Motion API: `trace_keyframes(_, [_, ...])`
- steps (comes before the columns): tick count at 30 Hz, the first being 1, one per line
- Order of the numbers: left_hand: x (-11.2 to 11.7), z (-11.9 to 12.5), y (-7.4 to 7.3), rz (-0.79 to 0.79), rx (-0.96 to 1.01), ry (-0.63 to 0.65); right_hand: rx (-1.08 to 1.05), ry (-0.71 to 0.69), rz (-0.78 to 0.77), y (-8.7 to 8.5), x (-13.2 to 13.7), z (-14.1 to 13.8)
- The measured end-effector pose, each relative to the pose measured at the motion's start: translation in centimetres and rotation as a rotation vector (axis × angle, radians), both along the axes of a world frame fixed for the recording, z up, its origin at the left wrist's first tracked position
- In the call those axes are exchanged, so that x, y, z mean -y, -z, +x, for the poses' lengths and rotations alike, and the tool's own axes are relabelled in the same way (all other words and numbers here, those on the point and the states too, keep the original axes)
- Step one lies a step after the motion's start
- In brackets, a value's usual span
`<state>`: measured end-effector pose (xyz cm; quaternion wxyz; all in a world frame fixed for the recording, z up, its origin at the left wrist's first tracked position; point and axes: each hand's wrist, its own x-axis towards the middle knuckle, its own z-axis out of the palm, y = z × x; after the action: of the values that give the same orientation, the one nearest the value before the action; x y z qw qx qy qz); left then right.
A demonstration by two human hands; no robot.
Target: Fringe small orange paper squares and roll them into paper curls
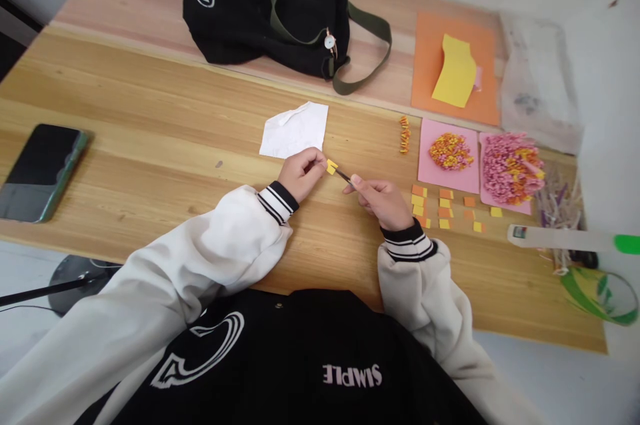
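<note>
My left hand point(301, 172) is closed in a pinch on a small yellow paper piece point(331, 166) just above the wooden table point(150, 118). My right hand point(381, 200) is closed around a thin dark stick-like tool point(344, 176) whose tip meets the yellow piece. The two hands are close together at the middle of the table. Just right of my right hand lie several small orange and yellow paper squares point(445, 206).
A white paper point(295, 130) lies behind my hands. A black bag point(265, 8) sits at the back, a phone point(43, 170) at the left. To the right are pink sheets with rolled paper pieces point(450, 152), orange card point(453, 68), a glue bottle point(565, 237) and a plastic bag point(537, 78).
</note>
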<state>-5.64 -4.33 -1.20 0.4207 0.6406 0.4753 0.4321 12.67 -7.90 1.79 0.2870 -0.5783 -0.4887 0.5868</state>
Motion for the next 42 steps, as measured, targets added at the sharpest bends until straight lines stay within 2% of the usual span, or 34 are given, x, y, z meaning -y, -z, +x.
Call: trace_keyframes(42, [0.13,0.08,-0.43,-0.002,0.027,0.026,0.028,-0.006,0.011,0.04,0.01,0.03])
